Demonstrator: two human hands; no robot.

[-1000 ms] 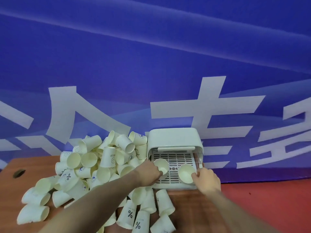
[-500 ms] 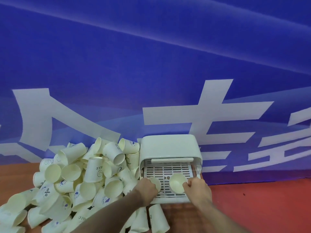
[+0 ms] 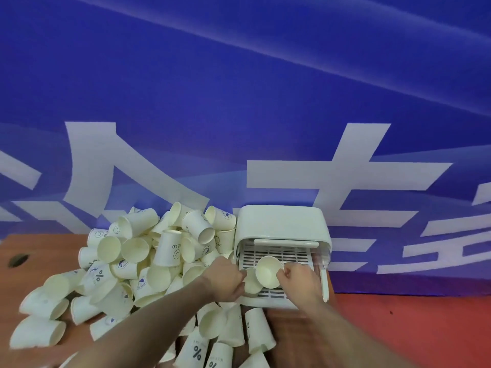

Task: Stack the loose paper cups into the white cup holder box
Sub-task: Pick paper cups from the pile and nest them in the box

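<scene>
Both hands hold cups over the white box (image 3: 281,224) — left hand (image 3: 225,281) grips one cup (image 3: 251,284), right hand (image 3: 301,282) pinches another cup (image 3: 268,270).

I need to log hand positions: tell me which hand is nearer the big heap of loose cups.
Left. The left hand sits at the heap of loose cups, right by its near edge, gripping a cup. The right hand is farther off, over the white cup holder box.

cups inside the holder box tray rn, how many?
2. One cup gripped by the right hand, another cup at the left hand, both over the white box grid. More may be hidden behind the hands.
</scene>
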